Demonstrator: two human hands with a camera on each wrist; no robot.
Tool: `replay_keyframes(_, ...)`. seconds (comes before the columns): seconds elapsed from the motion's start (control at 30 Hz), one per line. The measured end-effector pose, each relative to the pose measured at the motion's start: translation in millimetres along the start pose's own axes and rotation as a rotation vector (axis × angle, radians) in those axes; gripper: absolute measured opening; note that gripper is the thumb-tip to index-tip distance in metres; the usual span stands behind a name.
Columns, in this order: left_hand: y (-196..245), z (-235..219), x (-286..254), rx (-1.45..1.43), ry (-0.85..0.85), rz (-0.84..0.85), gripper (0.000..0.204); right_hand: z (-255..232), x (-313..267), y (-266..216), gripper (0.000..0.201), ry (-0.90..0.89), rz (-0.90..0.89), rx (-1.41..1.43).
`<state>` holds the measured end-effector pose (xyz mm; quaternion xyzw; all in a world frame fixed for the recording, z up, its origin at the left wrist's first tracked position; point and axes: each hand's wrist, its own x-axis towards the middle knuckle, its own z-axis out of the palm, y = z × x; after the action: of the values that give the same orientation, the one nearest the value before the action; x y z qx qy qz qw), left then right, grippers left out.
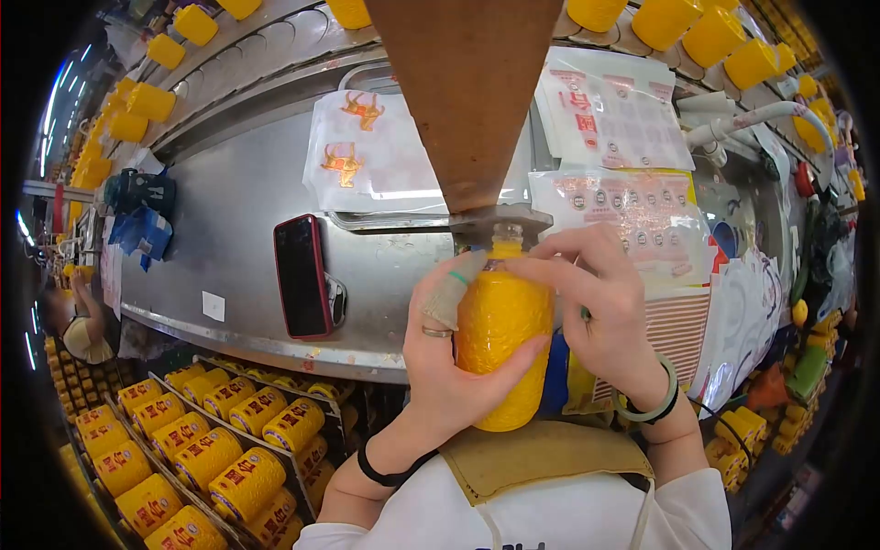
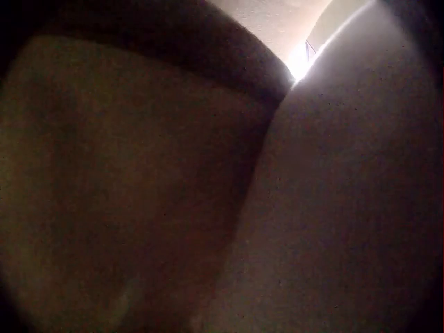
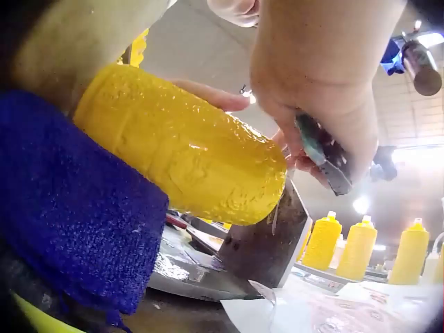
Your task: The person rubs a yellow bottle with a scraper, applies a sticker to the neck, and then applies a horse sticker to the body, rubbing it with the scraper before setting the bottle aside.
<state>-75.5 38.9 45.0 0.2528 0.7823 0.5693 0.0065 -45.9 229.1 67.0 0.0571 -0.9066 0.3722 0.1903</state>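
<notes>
A glossy yellow bottle (image 1: 504, 344) with a clear threaded neck (image 1: 507, 240) stands near the body, neck away from it. My left hand (image 1: 445, 367) grips it from the side, thumb across its front; a pale cover with a green band is on one finger. At the bottle's shoulder, my right hand (image 1: 600, 307) touches with its fingertips. A small flat dark and green piece (image 3: 322, 152) is tucked in the right hand's curled fingers; its kind I cannot tell. The left wrist view is dark, showing mostly blurred surfaces close up.
A brown post (image 1: 467, 101) rises just beyond the bottle. A phone (image 1: 302, 275) lies on the metal table (image 1: 211, 247). Printed sheets (image 1: 614, 220) are at right, a clear sheet with gold stickers (image 1: 342, 165) behind. Crates of yellow bottles (image 1: 247, 477) stand left; a blue cloth (image 3: 83, 201) is under the bottle.
</notes>
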Motion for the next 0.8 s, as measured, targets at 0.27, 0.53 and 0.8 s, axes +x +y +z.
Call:
replay_keyframes(0.27, -4.0, 1.6, -2.5, -0.032, 0.052, 0.014, 0.071, -1.3, -2.0, -3.7, 0.047, 0.009, -0.007, 0.0)
replay_keyframes(0.53, -24.1, 1.1, -8.5, -0.37, 0.009, -0.139, 0.073, -15.3, -14.4, 17.0, 0.04, -0.004, 0.128, 0.01)
replay_keyframes(0.8, 8.5, -2.6, 0.9, -0.025, 0.027, 0.021, 0.076, -5.8, -3.8, 3.8, 0.049, -0.012, 0.086, 0.066)
